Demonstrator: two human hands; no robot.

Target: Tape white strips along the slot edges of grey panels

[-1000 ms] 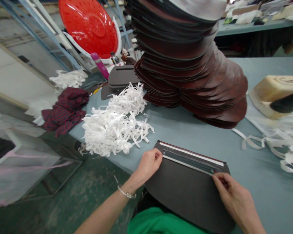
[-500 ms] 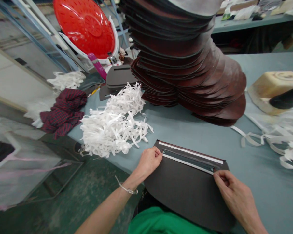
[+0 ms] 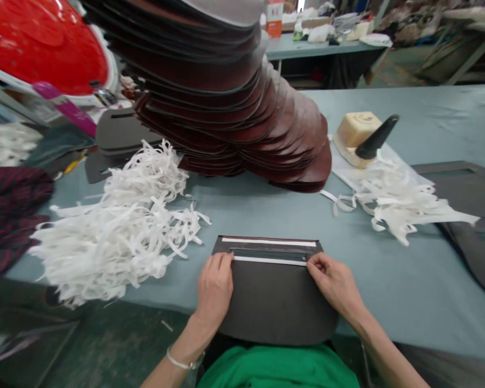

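Note:
A dark grey, round-ended panel point(image 3: 281, 304) lies in front of me at the table edge, its near end reaching over toward my lap. Near its far end is a long slot, with one white strip point(image 3: 269, 242) beyond it and another white strip point(image 3: 270, 261) along its near edge. My left hand point(image 3: 215, 285) has its fingers together, closed on the left end of the nearer strip; the thumb is mostly hidden. At the other end, my right hand point(image 3: 336, 281) pinches that strip between thumb and fingers, against the panel.
To the left lies a loose heap of white strips point(image 3: 117, 237). Tall stacks of dark brown leather-like pieces point(image 3: 242, 118) rise behind the panel. On the right are a yellowish block point(image 3: 358, 129), a black-handled tool point(image 3: 376, 137), more white strips point(image 3: 404, 199) and grey slotted panels point(image 3: 464, 186).
The view has swung right, bringing the right-hand grey panels into sight. The panel now appears squarer to me. Both hands stay at the ends of the nearer strip.

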